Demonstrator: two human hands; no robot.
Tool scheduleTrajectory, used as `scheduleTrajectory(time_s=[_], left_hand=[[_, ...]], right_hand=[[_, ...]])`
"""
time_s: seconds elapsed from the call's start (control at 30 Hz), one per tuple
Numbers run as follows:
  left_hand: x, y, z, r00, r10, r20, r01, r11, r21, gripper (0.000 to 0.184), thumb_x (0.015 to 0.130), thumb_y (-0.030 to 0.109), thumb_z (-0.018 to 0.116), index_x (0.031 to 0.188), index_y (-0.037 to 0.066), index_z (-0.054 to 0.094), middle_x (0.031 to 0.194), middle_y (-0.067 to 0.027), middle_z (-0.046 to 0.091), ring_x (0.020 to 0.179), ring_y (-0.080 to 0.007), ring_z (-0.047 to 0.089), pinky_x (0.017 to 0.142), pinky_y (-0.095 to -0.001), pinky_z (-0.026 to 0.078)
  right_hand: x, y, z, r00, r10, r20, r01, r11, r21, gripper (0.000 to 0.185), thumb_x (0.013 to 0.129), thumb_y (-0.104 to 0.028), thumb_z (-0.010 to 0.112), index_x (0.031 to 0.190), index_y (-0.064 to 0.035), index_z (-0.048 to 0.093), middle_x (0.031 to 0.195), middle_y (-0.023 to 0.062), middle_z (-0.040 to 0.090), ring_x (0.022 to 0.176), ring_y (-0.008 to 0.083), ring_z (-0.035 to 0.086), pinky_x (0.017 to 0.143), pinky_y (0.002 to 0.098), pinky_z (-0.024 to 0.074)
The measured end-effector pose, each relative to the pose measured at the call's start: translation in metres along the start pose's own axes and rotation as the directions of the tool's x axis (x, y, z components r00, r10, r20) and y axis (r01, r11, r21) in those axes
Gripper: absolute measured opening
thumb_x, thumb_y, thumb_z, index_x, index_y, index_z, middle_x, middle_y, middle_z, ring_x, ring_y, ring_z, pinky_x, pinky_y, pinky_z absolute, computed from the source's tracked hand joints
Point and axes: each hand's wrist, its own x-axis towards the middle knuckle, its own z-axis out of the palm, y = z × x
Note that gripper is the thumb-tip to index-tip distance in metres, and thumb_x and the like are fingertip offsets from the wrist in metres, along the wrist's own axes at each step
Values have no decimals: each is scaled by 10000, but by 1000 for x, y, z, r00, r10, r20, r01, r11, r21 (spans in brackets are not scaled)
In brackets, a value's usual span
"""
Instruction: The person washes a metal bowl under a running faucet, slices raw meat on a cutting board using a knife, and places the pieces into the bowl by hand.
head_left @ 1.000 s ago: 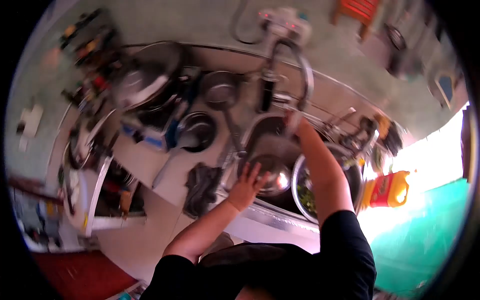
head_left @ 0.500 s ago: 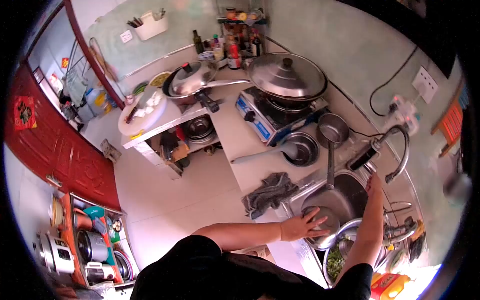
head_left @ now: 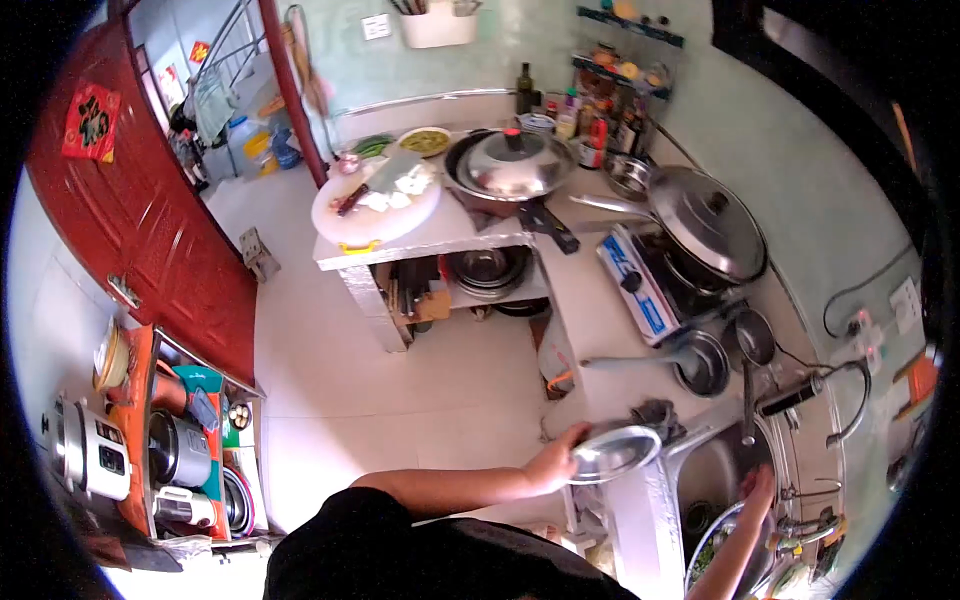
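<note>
My left hand (head_left: 556,461) grips the rim of a shiny metal bowl (head_left: 612,456), held tilted beside the sink's left edge. A grey cloth (head_left: 655,413) lies just behind the bowl. My right hand (head_left: 758,489) hangs over the right side of the sink (head_left: 728,462), below the black-and-chrome faucet (head_left: 795,394); its fingers are too small and blurred to read. Under my right forearm, a metal basin (head_left: 697,548) with green leaves stands in the sink's near part. The handle of a small saucepan (head_left: 753,338) reaches over the sink's far rim.
A lidded wok (head_left: 706,225) sits on the portable gas stove (head_left: 640,287). Closer by is a dark pot (head_left: 703,364) with a grey ladle (head_left: 630,362) in it. Farther left are a lidded pan (head_left: 515,165) and a round cutting board (head_left: 395,222) with a cleaver and white pieces.
My left hand has lifted the metal bowl out of the sink and moved it left. My right hand has come away from the faucet, lower over the sink. The view has turned left.
</note>
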Motion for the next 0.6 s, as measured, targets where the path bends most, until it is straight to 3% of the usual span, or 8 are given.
scheduleTrajectory(time_s=[0.07,0.1,0.2,0.27,0.33,0.43,0.5,0.6], left_hand=[[0,-44,-52,964,79,-256,-102,992,-80,586,736,-65,410,1297,39,273,1167,-189,483,1067,-280,493,915,-337,411],[-7,-40,-78,938,-164,-306,89,965,-246,539,756,-20,398,1281,37,292,1154,-188,489,1054,-264,505,853,-313,454],[-50,-20,-157,928,-272,-253,113,856,-504,516,776,8,423,1269,85,291,1094,-174,496,931,-273,570,624,-378,549],[-72,-35,-204,909,-300,-289,78,804,-590,564,787,84,511,1293,126,268,1121,-136,491,909,-271,582,638,-416,548],[-91,-35,-248,846,-406,-346,140,794,-592,556,768,65,486,1279,125,275,1133,-129,472,899,-295,583,634,-405,550],[-115,-32,-308,767,-438,-469,46,767,-640,511,757,45,444,1236,99,276,1119,-136,460,917,-284,568,634,-427,547],[-121,-23,-332,756,-319,-571,-83,819,-567,515,742,33,435,1231,97,284,1131,-123,450,931,-285,557,669,-421,540],[-109,-20,-358,803,-288,-522,-109,790,-603,539,743,19,443,1255,71,283,1129,-159,453,917,-289,565,689,-407,536]], right_hand=[[-86,-9,35,968,186,168,-201,976,78,336,832,-415,486,995,-124,517,672,-2,529,515,87,477,427,215,358],[-117,7,53,924,68,377,-53,997,-51,362,825,-411,496,1047,-126,497,743,27,558,575,105,512,462,225,390],[-206,0,158,787,380,486,-358,923,-142,331,850,-364,490,1077,-123,481,818,58,585,618,125,540,501,236,431],[-225,34,219,621,384,684,-456,886,-83,301,870,-309,478,1087,-100,484,843,69,592,632,134,556,527,245,460],[-259,-1,288,606,270,748,-82,957,-278,289,876,-277,477,1090,-84,493,849,69,593,631,139,566,540,250,477],[-296,-46,369,504,250,826,-108,968,-227,311,885,-280,467,1093,-52,497,869,70,590,680,138,560,588,257,472],[-319,-76,415,423,213,881,-125,976,-177,333,888,-285,460,1105,-34,483,887,79,583,713,136,554,620,261,465],[-351,-112,479,252,182,951,-178,974,-139,368,890,-307,458,1131,-29,448,896,98,573,702,134,551,603,256,460]])
